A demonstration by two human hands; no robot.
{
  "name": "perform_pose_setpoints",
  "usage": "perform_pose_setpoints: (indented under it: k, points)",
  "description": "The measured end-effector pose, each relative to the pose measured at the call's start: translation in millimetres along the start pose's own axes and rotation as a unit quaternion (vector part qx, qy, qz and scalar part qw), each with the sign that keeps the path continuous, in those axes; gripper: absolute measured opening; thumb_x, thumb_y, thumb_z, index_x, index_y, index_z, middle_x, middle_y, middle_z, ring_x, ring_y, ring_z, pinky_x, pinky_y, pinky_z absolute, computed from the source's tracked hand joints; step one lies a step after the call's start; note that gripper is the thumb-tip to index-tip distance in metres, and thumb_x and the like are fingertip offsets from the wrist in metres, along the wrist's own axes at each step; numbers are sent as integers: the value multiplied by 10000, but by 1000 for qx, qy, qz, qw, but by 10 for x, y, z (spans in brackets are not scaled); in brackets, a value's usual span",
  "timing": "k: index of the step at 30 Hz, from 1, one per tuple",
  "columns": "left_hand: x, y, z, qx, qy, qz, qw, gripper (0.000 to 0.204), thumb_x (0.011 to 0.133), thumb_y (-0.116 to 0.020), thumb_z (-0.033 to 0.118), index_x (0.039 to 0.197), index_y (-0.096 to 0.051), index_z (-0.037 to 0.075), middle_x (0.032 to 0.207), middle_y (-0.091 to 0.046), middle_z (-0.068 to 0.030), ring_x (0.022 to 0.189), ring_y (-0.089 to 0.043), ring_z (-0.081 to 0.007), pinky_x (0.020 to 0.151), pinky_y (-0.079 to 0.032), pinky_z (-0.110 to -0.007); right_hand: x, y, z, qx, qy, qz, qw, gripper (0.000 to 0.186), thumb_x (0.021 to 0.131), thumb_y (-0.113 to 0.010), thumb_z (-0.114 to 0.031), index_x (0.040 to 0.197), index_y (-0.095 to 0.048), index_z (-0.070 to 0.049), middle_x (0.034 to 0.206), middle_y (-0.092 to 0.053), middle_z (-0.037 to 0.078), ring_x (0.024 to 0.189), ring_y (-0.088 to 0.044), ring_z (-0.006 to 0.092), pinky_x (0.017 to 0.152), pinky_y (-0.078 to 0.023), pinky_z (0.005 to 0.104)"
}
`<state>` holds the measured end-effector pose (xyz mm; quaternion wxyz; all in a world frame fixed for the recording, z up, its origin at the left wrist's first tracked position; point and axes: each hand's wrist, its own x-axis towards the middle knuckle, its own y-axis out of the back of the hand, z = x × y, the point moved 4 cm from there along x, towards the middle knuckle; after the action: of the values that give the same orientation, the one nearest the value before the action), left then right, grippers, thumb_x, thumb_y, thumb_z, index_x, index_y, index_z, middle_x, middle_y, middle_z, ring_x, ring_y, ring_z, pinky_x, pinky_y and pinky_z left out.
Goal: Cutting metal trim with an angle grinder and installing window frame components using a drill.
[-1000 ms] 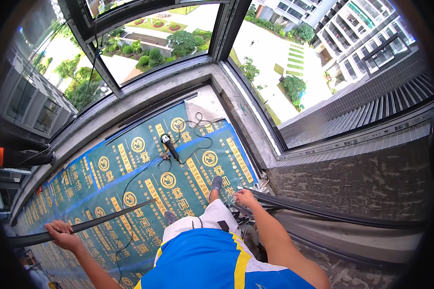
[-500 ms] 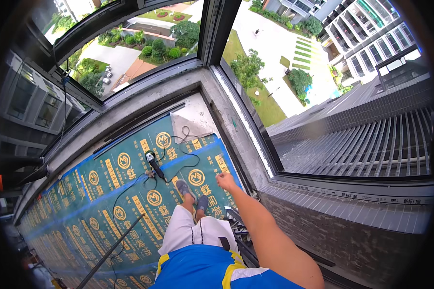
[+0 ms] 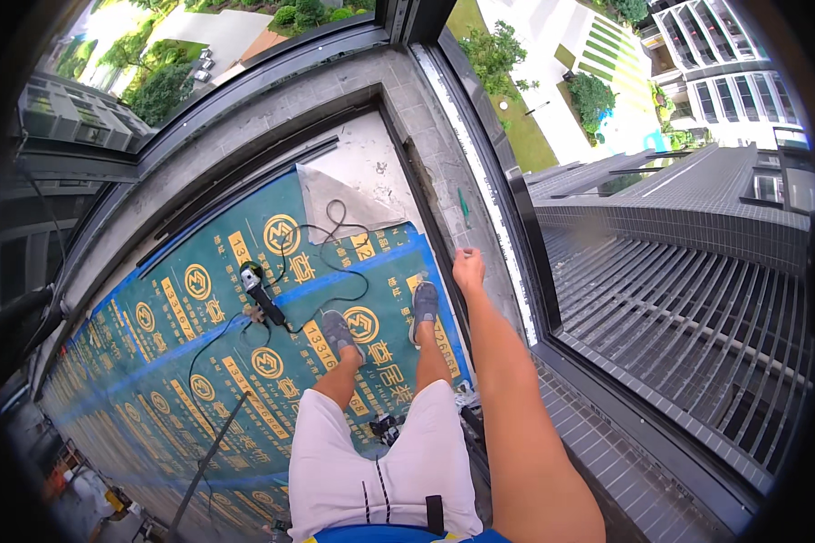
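My right hand is stretched forward over the inner edge of the grey tiled sill. Its fingers are curled together, and whatever they may hold is too small to make out. Just beyond it, a thin green object of unclear kind lies on the sill. My left hand is out of the picture. An angle grinder with a black body lies on the green printed floor sheet, left of my feet, its black cord looping to the right.
A dark-framed window rises along the sill, with a slatted ledge outside far below. Dark metal strips lie by the far wall. A long dark rod slants at lower left. Odds and ends lie between my legs.
I have stepped closer to the sill, my right foot moving forward and right. My right hand has moved up and right from above the floor sheet to the sill. The view has tilted and shifted.
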<state>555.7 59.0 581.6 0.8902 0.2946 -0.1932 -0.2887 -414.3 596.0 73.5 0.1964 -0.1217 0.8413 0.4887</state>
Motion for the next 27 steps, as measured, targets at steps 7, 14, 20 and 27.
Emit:
perform_pose_setpoints:
  k: [7, 14, 20, 27]
  points:
    - [-819, -724, -770, 59, 17, 44, 997, 674, 1034, -483, 580, 917, -683, -53, 862, -744, -139, 771, -708, -276, 831, -578, -383, 1627, -697, 61, -170, 40, -2, 985, 489, 970, -655, -349, 1294, -558, 5, 1278, -614, 269, 1219, -599, 441, 1018, -490, 524]
    - [-1195, -1170, -1105, 96, 40, 73, 992, 697, 1031, -494, 576, 928, -678, -89, 855, -750, -155, 758, -717, -293, 828, -591, -394, 2148, -970, 348, -242, 45, -18, 969, 430, 997, -626, -315, 1231, -506, 25, 1190, -651, 302, 1107, -648, 483, 967, -504, 561]
    - [-1483, -659, -733, 70, 79, 151, 983, 718, 1027, -504, 572, 938, -674, -120, 850, -755, -169, 747, -725, -308, 826, -602, -402, 1732, -1091, 373, -152, 112, -13, 982, 404, 973, -574, -300, 1159, -509, 53, 1061, -670, 352, 1045, -637, 540, 916, -495, 572]
    - [-1632, 3979, 362, -40, 102, 452, 885, 743, 1024, -516, 568, 949, -670, -156, 844, -762, -186, 734, -734, -325, 824, -615, -413, 30, -369, 374, -116, 277, -184, 936, 305, 1027, -477, -216, 1148, -492, 64, 998, -592, 362, 944, -585, 558, 845, -442, 595]
